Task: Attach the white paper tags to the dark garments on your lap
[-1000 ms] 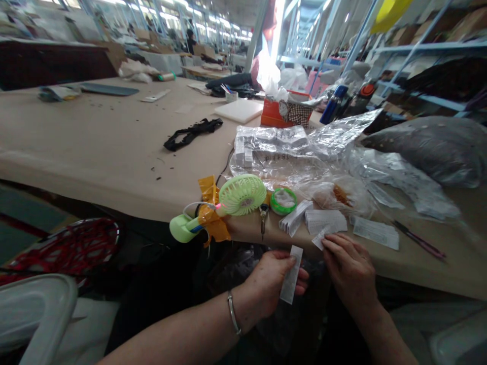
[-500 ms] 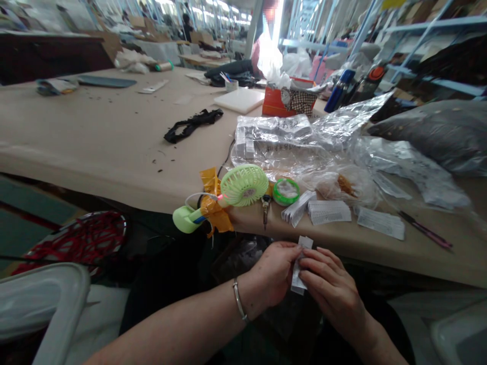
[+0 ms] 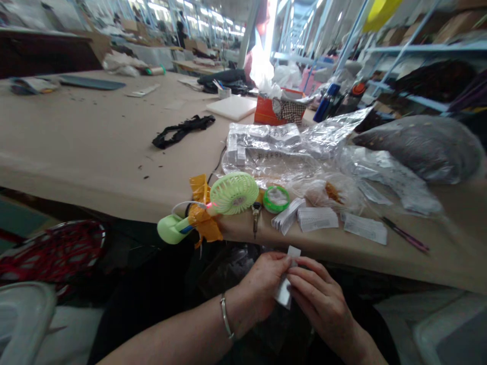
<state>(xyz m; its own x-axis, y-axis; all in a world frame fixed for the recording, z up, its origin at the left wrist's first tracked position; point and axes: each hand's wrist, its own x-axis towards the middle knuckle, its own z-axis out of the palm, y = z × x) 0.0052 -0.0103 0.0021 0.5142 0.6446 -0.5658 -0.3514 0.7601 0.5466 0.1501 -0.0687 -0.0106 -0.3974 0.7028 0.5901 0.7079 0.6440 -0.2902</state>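
A thin stack of white paper labels (image 3: 283,294) is held between both hands, below the table's front edge. My left hand (image 3: 262,281), with a bracelet at the wrist, pinches the labels from the left. From the right, the fingers of my right hand (image 3: 317,291) press on them. On the table edge above lie a fanned bundle of labels (image 3: 288,216), a second bundle (image 3: 317,219) and a third (image 3: 365,228). Left of these are a round green container (image 3: 276,198) and a small pointed tool (image 3: 256,218).
A green fan (image 3: 234,193) is fixed to the table edge with orange tape (image 3: 205,223). Clear plastic bags (image 3: 274,152) spread behind the labels. Pink-handled scissors or tweezers (image 3: 407,235) lie right. A black strap (image 3: 182,131) and orange box (image 3: 266,109) sit farther back.
The view has shifted, so the table items appear farther left and slightly lower. Both hands still hold the labels, whose lower end now tilts more to the left.
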